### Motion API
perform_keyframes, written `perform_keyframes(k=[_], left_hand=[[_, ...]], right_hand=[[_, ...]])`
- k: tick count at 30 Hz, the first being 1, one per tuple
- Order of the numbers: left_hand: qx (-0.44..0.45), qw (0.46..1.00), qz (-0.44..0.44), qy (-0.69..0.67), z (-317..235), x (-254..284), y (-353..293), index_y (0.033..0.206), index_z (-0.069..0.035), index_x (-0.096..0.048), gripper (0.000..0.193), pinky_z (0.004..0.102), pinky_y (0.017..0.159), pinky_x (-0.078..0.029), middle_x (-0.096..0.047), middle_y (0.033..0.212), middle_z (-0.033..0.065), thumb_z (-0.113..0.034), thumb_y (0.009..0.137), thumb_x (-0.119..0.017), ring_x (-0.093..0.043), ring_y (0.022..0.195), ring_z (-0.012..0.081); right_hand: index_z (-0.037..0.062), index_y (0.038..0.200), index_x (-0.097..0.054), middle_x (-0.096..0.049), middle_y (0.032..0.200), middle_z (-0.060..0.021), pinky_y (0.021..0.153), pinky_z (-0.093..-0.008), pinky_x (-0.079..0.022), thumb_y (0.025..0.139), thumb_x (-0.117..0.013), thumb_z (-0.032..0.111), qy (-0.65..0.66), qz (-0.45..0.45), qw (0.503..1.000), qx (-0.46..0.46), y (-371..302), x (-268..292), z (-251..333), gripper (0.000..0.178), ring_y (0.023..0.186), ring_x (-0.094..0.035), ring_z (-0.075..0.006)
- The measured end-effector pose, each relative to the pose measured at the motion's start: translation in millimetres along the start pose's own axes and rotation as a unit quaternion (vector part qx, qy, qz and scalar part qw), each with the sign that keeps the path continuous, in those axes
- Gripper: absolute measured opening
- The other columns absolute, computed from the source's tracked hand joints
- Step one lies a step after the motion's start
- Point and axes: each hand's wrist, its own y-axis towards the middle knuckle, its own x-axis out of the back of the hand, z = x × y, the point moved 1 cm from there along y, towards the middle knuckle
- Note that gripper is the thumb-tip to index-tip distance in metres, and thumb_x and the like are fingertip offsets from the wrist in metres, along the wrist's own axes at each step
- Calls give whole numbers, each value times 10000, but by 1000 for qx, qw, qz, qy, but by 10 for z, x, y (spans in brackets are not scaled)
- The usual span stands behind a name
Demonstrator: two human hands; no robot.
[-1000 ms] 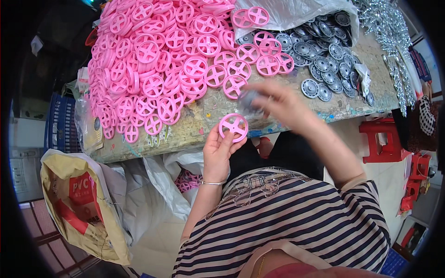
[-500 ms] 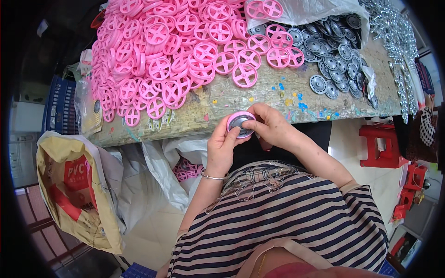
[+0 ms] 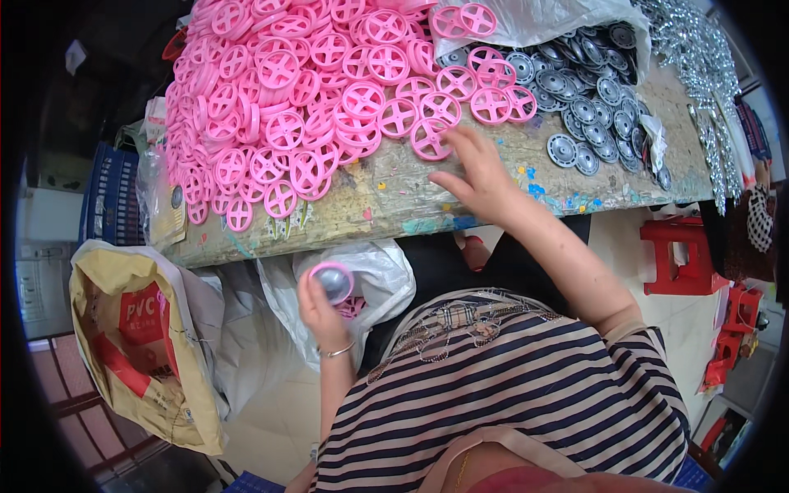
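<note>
My left hand (image 3: 319, 308) is below the table edge and holds a pink wheel with a grey hubcap pressed into it (image 3: 332, 281), above an open white plastic bag (image 3: 380, 279). My right hand (image 3: 475, 174) reaches up over the worktable (image 3: 386, 205), its fingertips touching a loose pink spoked wheel (image 3: 430, 138) at the near edge of the big pile of pink wheels (image 3: 312, 90). Grey round hubcaps (image 3: 588, 107) lie in a heap to the right of that hand.
A tan sack with red print (image 3: 140, 337) stands at the lower left beside a blue crate (image 3: 111, 197). Shiny metal parts (image 3: 699, 74) line the table's right side. Red plastic stools (image 3: 682, 255) stand on the floor at the right.
Both hands were together at the table edge pressing a cap into a pink wheel. Now my left hand has dropped with the finished wheel and my right hand has reached up to the pile.
</note>
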Motion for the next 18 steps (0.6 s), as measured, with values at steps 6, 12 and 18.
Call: perform_keyframes(k=[6, 12, 18], left_hand=[[-19, 929, 111, 353, 549, 618, 25, 1217, 46, -515, 330, 317, 836, -479, -597, 1102, 178, -171, 973, -466, -596, 1011, 232], [18, 995, 101, 12, -236, -79, 101, 1319, 2, -445, 393, 325, 871, -497, -570, 1188, 180, -104, 946, -512, -576, 1075, 239], [15, 920, 336, -200, -601, -1107, 61, 1296, 30, -437, 417, 353, 952, -458, -560, 1185, 106, -36, 904, -559, -551, 1103, 214]], right_hand=[[9, 1316, -437, -470, 1257, -200, 948, -403, -408, 740, -745, 323, -168, 47, 985, 14, 337, -70, -210, 725, 1124, -472, -333], [-7, 1226, -531, -614, 931, -107, 758, -336, -479, 902, -589, 285, 99, 62, 969, -218, 347, 334, 162, 441, 807, -596, -198], [68, 1192, -537, -574, 827, -25, 554, -246, -438, 995, -401, 383, 404, 263, 829, -282, -303, 330, 694, 396, 654, -538, -88]])
